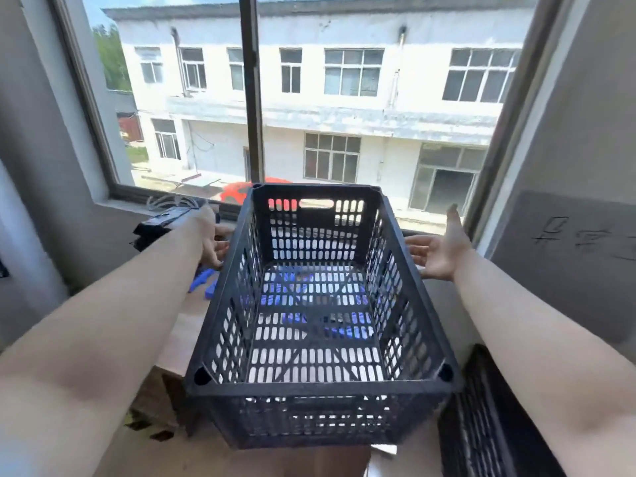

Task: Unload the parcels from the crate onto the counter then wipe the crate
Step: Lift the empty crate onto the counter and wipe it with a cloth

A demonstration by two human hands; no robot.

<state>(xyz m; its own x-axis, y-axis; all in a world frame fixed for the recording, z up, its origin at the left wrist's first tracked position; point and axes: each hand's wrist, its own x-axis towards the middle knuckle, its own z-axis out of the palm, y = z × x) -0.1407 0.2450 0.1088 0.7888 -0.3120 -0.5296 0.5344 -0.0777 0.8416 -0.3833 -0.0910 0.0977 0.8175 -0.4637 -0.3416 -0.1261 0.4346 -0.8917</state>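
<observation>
From the head view, we are looking down at one black perforated crate (316,304) sitting between our two outstretched arms. Our left hand (211,237) is reaching along the crate's left wall, its fingers loosely curled and relaxed; we cannot tell whether they are touching the plastic or hovering just beside it. Our right hand (438,249) is lying palm-up just beside the crate's right rim, fingers straight and spread, thumb pointing upward, gripping nothing.

The crate is holding nothing; blue shapes (203,278) are showing through its slotted floor and just below our left hand, too blurred to name. A light brown desk (182,335) is showing under the crate, below our left forearm. A second dark slatted crate (488,418) is standing under our right forearm. A black object (158,225) is lying on the sill just beyond our left hand.

Dark handwritten marks (578,235) are showing on the grey wall to the right of our right hand, but we cannot read them. Beyond both hands, a window (251,98) is facing a white building.
</observation>
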